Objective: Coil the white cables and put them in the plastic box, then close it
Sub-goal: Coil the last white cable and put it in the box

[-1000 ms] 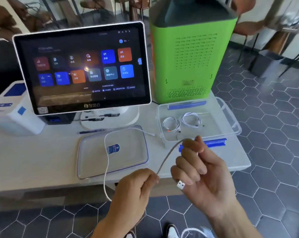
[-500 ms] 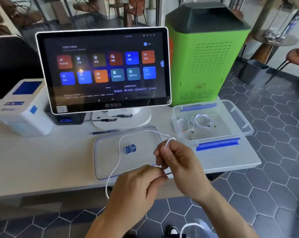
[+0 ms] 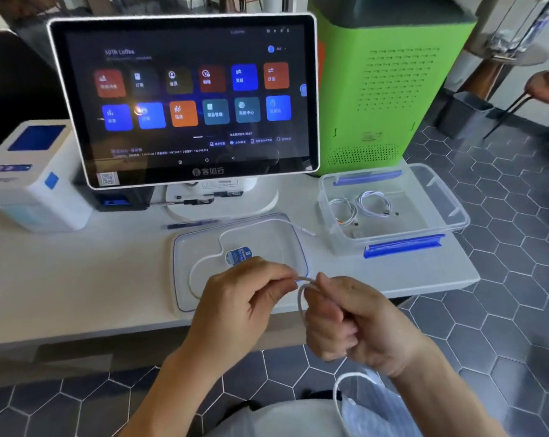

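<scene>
Change: both hands now sit closer together than half a second ago, and a first small loop of cable stands between them; the slack on the lid has drawn into a tighter S-curve.
Left hand [image 3: 244,298]: fingers curled, pinching the white cable [image 3: 301,294] at the top of the loop.
Right hand [image 3: 358,326]: clenched round the gathered cable, thumb near the loop.
Cable's place: one end in the hands off the table edge, the rest trailing across the clear lid [image 3: 203,247], its plug tip [image 3: 307,231] just beside the plastic box [image 3: 449,222].
Handling: likely light, limp and a bit springy; best held at the loop's crossing so turns don't pop open.
Box: open, two coiled cables [image 3: 358,208] already inside.
Around: touchscreen terminal [image 3: 184,99], green unit [image 3: 389,86], white printer [image 3: 30,178], pen [image 3: 194,224].
In the way: the trailing plug could snag the lid's rim or the box's blue latch [image 3: 404,246].
</scene>
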